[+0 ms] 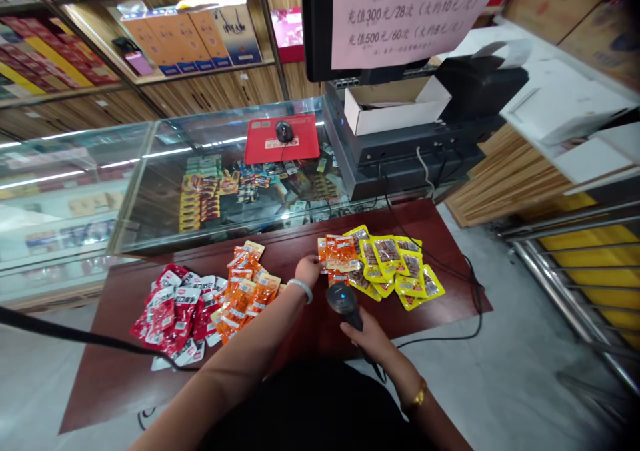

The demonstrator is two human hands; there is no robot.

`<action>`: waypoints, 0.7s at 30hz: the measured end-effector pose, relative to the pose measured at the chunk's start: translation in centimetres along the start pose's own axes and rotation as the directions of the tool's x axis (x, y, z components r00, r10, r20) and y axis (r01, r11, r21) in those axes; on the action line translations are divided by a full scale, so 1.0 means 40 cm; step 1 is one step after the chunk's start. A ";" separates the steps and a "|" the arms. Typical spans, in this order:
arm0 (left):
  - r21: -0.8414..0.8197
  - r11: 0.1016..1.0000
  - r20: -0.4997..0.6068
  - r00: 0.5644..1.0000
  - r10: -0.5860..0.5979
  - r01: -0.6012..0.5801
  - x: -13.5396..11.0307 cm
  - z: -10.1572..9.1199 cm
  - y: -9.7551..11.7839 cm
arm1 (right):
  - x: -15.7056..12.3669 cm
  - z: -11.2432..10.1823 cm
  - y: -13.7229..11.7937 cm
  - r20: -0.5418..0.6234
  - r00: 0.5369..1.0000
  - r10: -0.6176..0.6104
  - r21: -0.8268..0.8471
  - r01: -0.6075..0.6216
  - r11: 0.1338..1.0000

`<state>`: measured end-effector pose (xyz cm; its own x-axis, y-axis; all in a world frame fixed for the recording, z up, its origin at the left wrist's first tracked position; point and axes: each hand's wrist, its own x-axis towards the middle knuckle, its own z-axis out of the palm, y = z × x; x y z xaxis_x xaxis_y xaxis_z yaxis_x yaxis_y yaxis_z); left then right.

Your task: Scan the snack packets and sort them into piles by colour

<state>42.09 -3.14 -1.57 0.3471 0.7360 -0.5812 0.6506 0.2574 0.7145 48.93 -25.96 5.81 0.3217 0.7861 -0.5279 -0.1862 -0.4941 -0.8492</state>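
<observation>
My right hand (369,334) is wrapped round the handle of a black barcode scanner (342,296), its head tilted toward the snack packets. My left hand (308,270) has its fingers closed at the left edge of an orange snack packet (342,252), which lies with other orange ones against a heap of yellow snack packets (387,258). Left of that hand is a loose pile of orange packets (245,298). Farther left lies a pile of red and white packets (175,311). The scanner hides part of the lower orange packets.
Everything lies on a dark red-brown tabletop (280,264). Behind it stands a glass display counter (165,204) with a red mat (255,148) and a mouse (284,131). A till (370,151) holds a white box (375,121). A black cable (450,338) loops at the right.
</observation>
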 end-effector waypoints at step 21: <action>0.056 0.997 -0.055 0.998 -0.041 0.044 -0.232 -0.313 -0.241 | 0.103 0.225 -0.104 0.309 0.938 -0.155 -0.219 0.229 0.949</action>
<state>24.13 -4.62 1.83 0.2823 0.7581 -0.5879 0.7020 0.2544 0.6652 42.68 -17.34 7.07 0.0436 0.9289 -0.3678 0.1001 -0.3704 -0.9235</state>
